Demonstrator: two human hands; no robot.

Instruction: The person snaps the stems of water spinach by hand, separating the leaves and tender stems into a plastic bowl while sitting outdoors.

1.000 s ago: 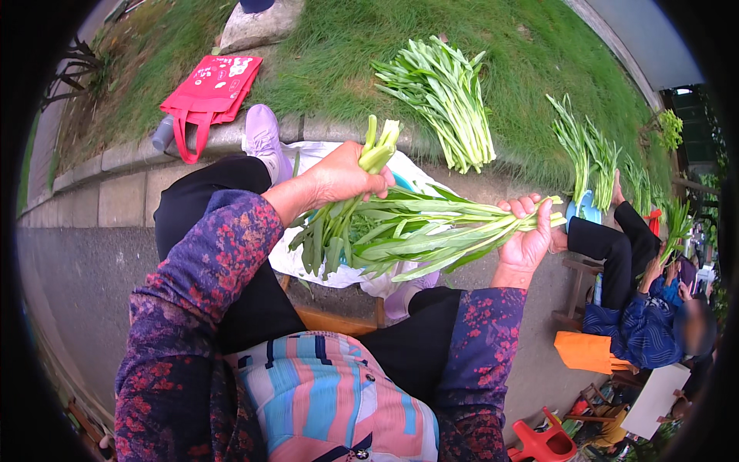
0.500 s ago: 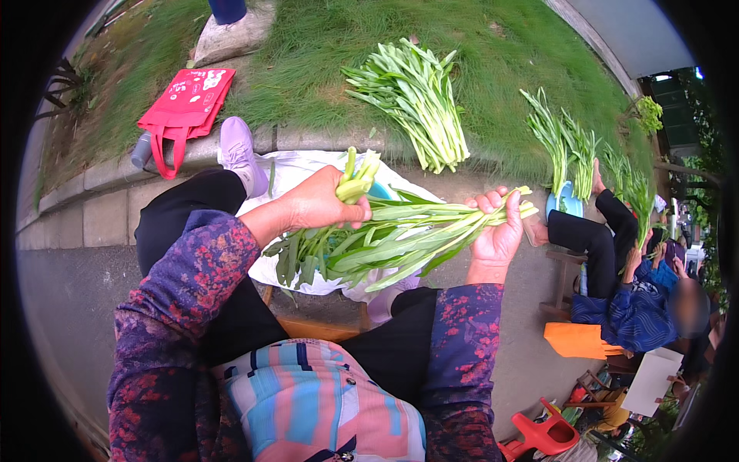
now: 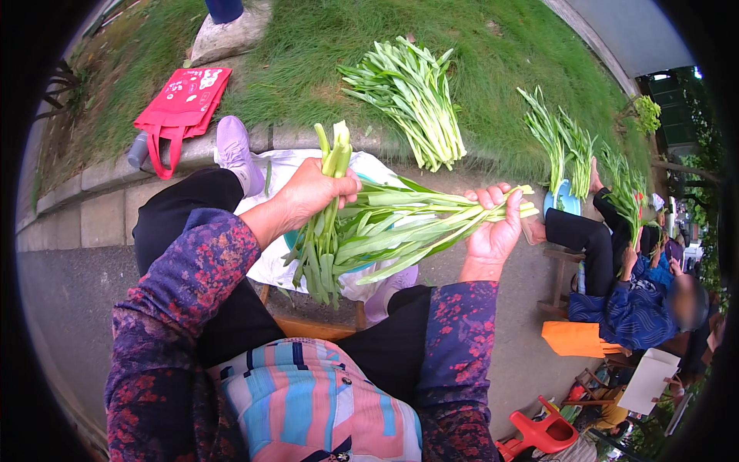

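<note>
Head view, looking down outdoors: the person's left hand [image 3: 312, 189] is closed around one leafy green bunch [image 3: 323, 240], stems up, leaves hanging; the right hand [image 3: 495, 231] grasps the stem ends of a second bunch [image 3: 416, 225], its leaves pointing left and meeting the first. Both are held above a white sheet [image 3: 262, 263] and a mostly hidden blue-green basin [image 3: 289, 238]. Progress looks partial: neither bunch is set down, and a large pile of greens [image 3: 423, 108] lies apart on the grass [image 3: 300, 77], untouched by either hand.
</note>
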